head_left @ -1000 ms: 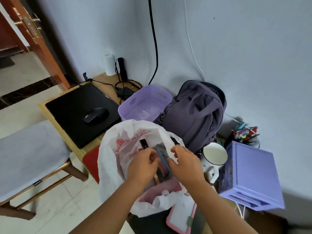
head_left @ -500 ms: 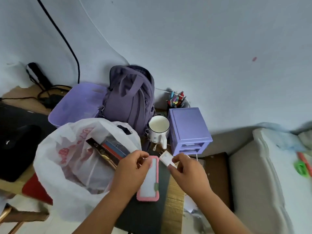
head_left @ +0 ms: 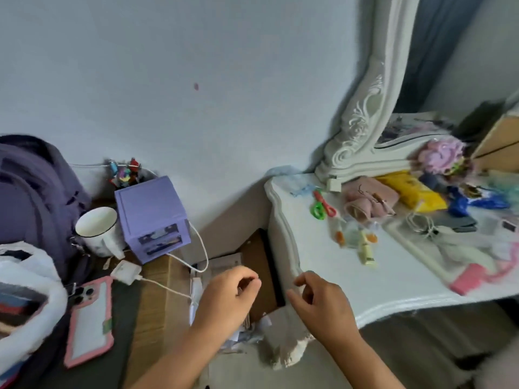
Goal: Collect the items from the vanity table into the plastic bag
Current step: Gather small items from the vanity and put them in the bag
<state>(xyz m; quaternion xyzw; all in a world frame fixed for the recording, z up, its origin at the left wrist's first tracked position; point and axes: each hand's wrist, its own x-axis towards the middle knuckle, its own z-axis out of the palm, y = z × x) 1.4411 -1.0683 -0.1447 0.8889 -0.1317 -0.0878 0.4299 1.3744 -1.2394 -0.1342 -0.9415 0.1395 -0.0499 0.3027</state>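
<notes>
Both hands hang in the air near the front edge of the white worktop (head_left: 323, 265), and neither one touches it. The left hand (head_left: 227, 299) has its fingers loosely curled and holds nothing. The right hand (head_left: 320, 304) is the same, with loose bent fingers and nothing in it. The right hand is just beside the curvy left corner of the worktop.

The plastic bag (head_left: 28, 299) is white and sits far to the left, well apart from both hands. Its mouth is open, and some flat things show inside it.

Lots of small things lie on the worktop. There are scissors (head_left: 322, 205) with one green handle and one red handle. Near them is a pink purse (head_left: 368, 200), and a yellow packet (head_left: 412, 190) lies right behind the purse. A white cable (head_left: 424, 224) is coiled further right. A pink thing (head_left: 474, 277) lies near the front right edge, but it is too blurry to name. A big mirror (head_left: 373, 88) with a white carved frame stands at the back.

On the left, a phone (head_left: 90, 321) in a pink case lies flat beside the bag. A white charger (head_left: 126, 272) rests near it. Behind them stand a white mug (head_left: 97, 231), a little purple drawer box (head_left: 151, 217) and a purple backpack (head_left: 33, 197).
</notes>
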